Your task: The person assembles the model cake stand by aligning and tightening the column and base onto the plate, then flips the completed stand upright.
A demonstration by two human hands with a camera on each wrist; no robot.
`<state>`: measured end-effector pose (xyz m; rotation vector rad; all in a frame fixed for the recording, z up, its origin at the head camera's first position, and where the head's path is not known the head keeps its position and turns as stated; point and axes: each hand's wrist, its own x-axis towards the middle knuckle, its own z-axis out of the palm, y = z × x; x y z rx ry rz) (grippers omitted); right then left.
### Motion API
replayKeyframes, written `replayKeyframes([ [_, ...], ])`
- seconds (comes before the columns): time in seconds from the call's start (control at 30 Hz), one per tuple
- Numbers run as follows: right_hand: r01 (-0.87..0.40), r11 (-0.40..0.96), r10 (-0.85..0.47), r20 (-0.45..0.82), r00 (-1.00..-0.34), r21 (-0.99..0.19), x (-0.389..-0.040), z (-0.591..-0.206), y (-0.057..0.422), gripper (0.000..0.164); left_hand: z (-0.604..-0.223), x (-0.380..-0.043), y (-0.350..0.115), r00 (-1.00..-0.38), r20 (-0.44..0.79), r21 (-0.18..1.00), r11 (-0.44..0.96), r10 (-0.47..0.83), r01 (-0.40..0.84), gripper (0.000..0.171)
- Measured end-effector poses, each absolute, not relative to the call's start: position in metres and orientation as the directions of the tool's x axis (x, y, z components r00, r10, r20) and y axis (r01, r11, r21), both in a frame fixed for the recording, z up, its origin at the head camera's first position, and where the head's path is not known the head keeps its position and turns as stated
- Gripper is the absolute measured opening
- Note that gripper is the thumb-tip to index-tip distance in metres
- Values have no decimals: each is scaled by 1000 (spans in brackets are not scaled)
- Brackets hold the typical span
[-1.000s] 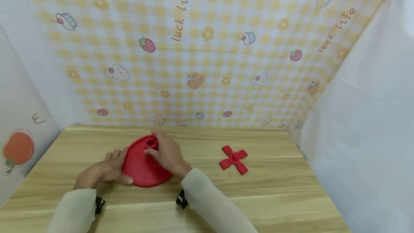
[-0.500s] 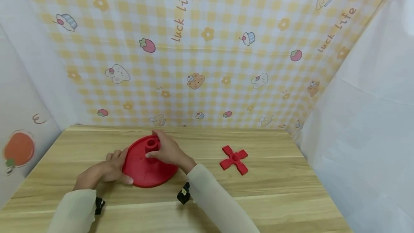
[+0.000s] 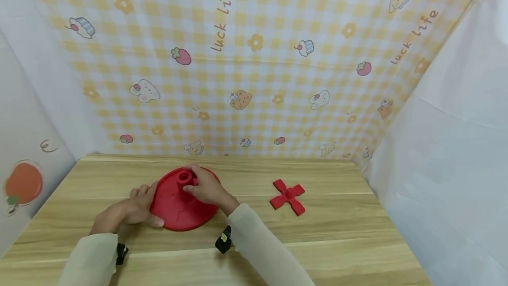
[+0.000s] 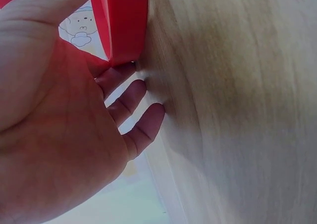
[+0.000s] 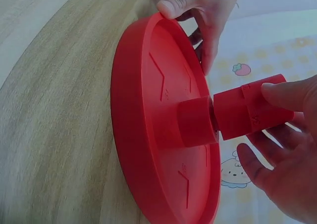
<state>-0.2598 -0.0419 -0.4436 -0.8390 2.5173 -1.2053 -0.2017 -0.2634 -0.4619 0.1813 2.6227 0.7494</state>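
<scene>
A round red base (image 3: 180, 215) with a raised rim lies on the table in front of me, left of the middle. At its near left edge my left hand (image 3: 136, 206) grips the rim, thumb at the front and fingers around the left side. My right hand (image 3: 208, 189) pinches a short red tube (image 5: 250, 107) between thumb and fingers over the base. In the right wrist view the tube's lower end is right at the mouth of the base's central socket (image 5: 194, 121), a little tilted to it. The tube's hollow top faces up in the head view.
A red cross-shaped piece (image 3: 288, 195) with a central stub lies on the wooden table (image 3: 341, 233), right of the base. A yellow checked cloth (image 3: 274, 74) hangs behind the table, with white cloth at both sides.
The right hand first shifted right and slightly up, then came down a little with the tube. Its grip on the tube has turned slightly. The left hand and base stay put.
</scene>
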Motion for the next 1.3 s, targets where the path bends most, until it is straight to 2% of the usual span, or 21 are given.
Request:
replayKeyframes([
  [0.27,-371,576,-502,43,-864,-729,-259,-446,-50,53,-462,-200,-264,-906,-363,530,848,216,-10,132],
  [0.53,-350,611,-452,49,-890,-710,-260,-450,-53,36,-460,-201,-264,-906,-365,521,854,217,-6,133],
  [0.6,-333,604,-447,39,-894,-724,-261,-452,-52,42,-460,-202,-264,-905,-365,523,852,219,-5,133],
  [0.7,-303,558,-466,10,-885,-772,-263,-452,-49,63,-460,-202,-263,-904,-367,528,849,220,-8,133],
  [0.77,-300,511,-509,-3,-861,-806,-264,-451,-46,79,-460,-203,-263,-903,-369,527,850,218,-11,133],
  [0.83,-315,455,-568,1,-823,-833,-266,-450,-44,86,-460,-203,-264,-903,-372,527,850,216,-14,133],
  [0.93,-352,383,-638,31,-769,-854,-268,-447,-42,85,-460,-204,-264,-904,-368,525,851,218,-9,132],
  [1.0,-356,358,-649,45,-760,-863,-268,-446,-41,82,-460,-204,-263,-905,-364,527,850,219,-6,131],
  [1.3,-312,408,-521,62,-851,-858,-266,-450,-43,79,-460,-206,-261,-902,-367,525,851,226,-1,129],
])
